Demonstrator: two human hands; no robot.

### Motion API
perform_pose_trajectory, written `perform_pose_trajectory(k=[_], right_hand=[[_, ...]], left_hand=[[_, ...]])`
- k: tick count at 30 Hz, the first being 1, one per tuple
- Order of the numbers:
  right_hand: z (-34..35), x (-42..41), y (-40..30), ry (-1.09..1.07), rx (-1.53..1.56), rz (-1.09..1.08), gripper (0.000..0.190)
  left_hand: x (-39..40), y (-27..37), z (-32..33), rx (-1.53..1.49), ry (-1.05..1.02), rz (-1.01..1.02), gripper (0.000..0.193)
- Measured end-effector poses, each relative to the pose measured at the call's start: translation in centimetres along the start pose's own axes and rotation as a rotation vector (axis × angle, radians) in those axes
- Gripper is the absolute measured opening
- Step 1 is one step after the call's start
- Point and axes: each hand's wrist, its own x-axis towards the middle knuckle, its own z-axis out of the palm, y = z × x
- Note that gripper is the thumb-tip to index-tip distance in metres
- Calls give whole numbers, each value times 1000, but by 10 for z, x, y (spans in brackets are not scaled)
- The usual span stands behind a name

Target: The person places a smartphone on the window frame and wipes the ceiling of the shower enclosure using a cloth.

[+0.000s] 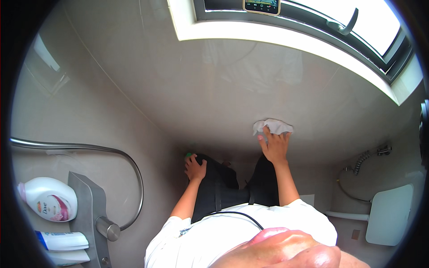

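Note:
Stretched out to the wall in front, my right hand (277, 147) presses a crumpled white cloth (275, 126) against the grey tile wall (214, 90) with its fingers spread. The cloth shows above and around the fingertips. My left hand (195, 170) is at my left knee, over the black trousers (218, 177). A small green thing (188, 154) shows at its fingertips; most of it is hidden, and whether the hand grips it cannot be told.
Above the wall are a window sill (268, 31), a phone (261, 6) and a window handle (348, 25). At left are a shower hose (139, 181), a metal shelf (87, 204), a Dove bottle (50, 201) and tubes (67, 241). A toilet tank (388, 216) stands right.

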Motion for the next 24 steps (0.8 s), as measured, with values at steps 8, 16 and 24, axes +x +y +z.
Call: perform_pose_trajectory(k=[8, 16, 24], right_hand=[[-76, 121, -53, 619, 93, -65, 42], [-30, 99, -129, 95, 212, -393, 48], [-36, 77, -90, 533, 401, -403, 45]], left_hand=[[3, 3, 0, 10, 13, 12, 59], [0, -3, -3, 8, 0, 7, 59], [3, 1, 1, 18, 4, 11, 59]])
